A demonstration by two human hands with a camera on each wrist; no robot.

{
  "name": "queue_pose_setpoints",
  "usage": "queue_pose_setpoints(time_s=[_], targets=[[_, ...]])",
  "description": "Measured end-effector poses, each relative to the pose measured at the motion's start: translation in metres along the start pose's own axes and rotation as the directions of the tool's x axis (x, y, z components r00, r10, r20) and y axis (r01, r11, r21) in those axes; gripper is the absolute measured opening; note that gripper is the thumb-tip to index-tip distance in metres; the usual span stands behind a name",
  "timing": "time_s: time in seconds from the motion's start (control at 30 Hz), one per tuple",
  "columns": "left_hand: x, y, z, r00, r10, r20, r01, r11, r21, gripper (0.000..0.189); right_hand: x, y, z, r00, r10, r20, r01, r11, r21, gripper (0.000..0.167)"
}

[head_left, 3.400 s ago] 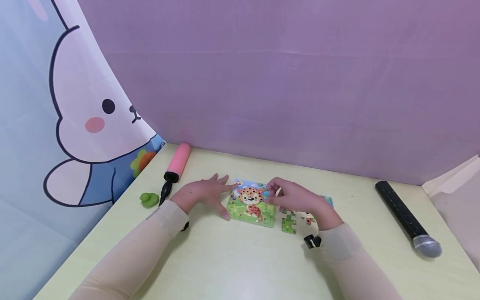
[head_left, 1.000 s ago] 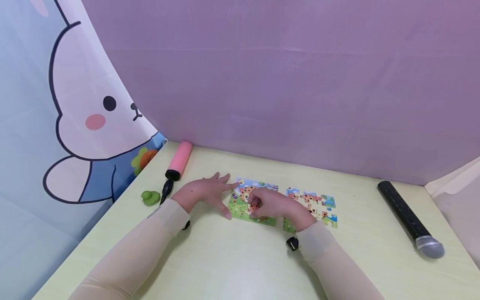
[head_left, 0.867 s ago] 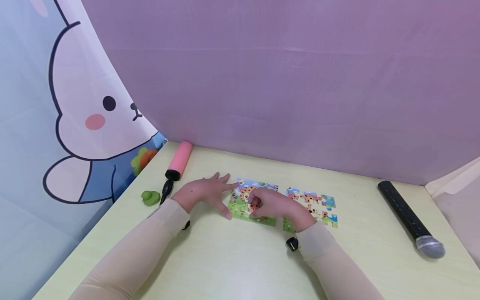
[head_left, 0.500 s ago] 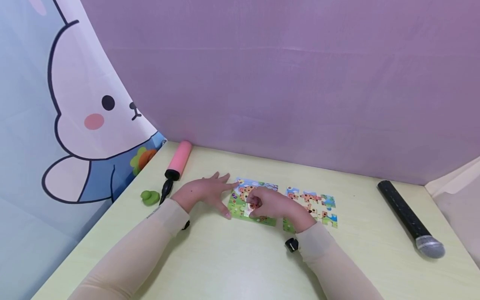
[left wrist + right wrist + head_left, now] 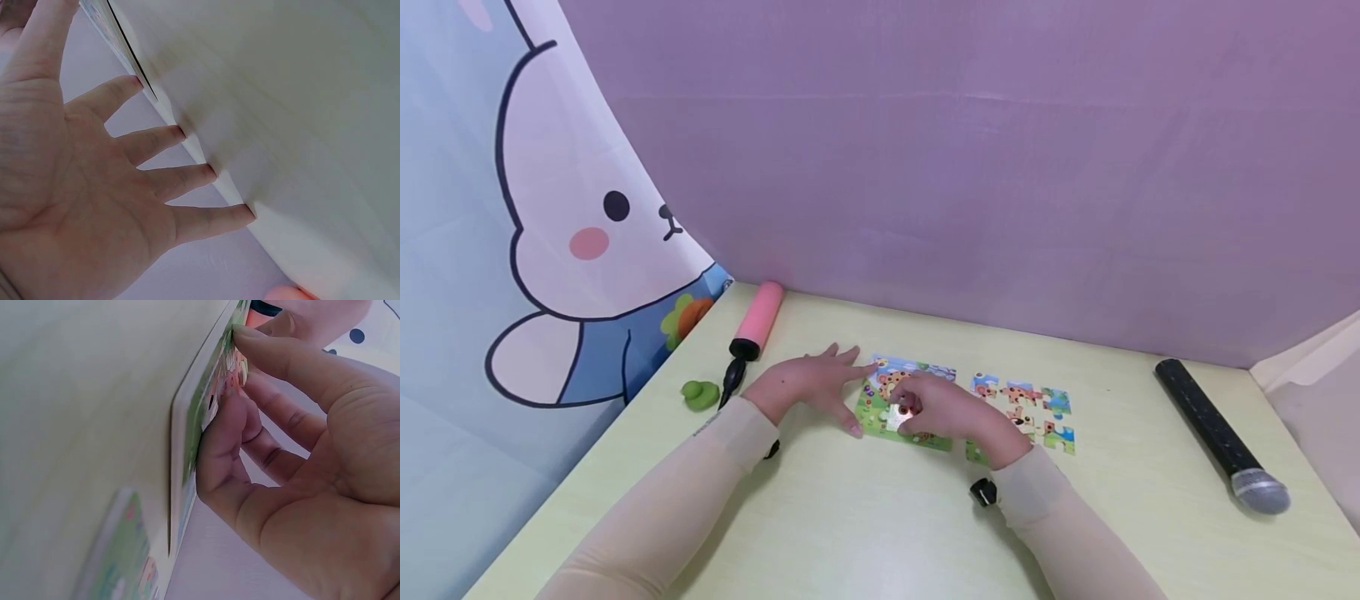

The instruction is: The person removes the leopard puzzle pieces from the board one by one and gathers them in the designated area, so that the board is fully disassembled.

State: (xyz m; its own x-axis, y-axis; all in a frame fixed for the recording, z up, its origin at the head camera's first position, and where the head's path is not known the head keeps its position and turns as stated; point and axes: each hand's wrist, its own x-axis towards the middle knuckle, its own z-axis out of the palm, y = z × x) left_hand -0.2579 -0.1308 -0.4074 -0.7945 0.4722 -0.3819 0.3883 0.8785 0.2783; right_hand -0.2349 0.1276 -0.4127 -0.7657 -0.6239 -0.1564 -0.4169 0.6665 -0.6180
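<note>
A square jigsaw puzzle (image 5: 874,419) with a leopard picture lies flat on the table in the head view. My left hand (image 5: 812,385) spreads its fingers at the puzzle's left edge, thumb and index finger touching or close to it. Over the middle of the puzzle, my right hand (image 5: 946,407) curls its fingers and pinches a small puzzle piece (image 5: 240,369), mostly hidden by the fingers. A pale patch of bare backing shows beneath them. To the right, several loose puzzle pieces (image 5: 1058,403) lie in loose rows, partly covered by the right wrist.
A pink hand pump (image 5: 760,315) with a black end and a green toy duck (image 5: 701,395) stand at the left. A black microphone (image 5: 1213,429) lies at the far right. A purple curtain (image 5: 970,167) hangs behind the table (image 5: 865,533).
My right hand has moved left from the puzzle's right edge to its middle. There it has lifted a piece slightly, baring a pale patch. The left hand stays in place.
</note>
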Motion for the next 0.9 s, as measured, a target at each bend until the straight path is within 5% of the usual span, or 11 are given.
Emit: queue_pose_setpoints(time_s=[0.53, 0.9], targets=[[0.0026, -0.0006, -0.0007, 1.0, -0.015, 0.016, 0.015, 1.0, -0.003, 0.122, -0.0011, -0.0027, -0.0019, 1.0, -0.017, 0.004, 0.017, 1.0, 0.015, 0.025], [0.002, -0.0006, -0.001, 1.0, -0.016, 0.013, 0.016, 1.0, 0.011, 0.123, -0.0064, 0.0019, -0.0087, 0.999, -0.034, 0.026, 0.03, 0.988, 0.154, 0.013]])
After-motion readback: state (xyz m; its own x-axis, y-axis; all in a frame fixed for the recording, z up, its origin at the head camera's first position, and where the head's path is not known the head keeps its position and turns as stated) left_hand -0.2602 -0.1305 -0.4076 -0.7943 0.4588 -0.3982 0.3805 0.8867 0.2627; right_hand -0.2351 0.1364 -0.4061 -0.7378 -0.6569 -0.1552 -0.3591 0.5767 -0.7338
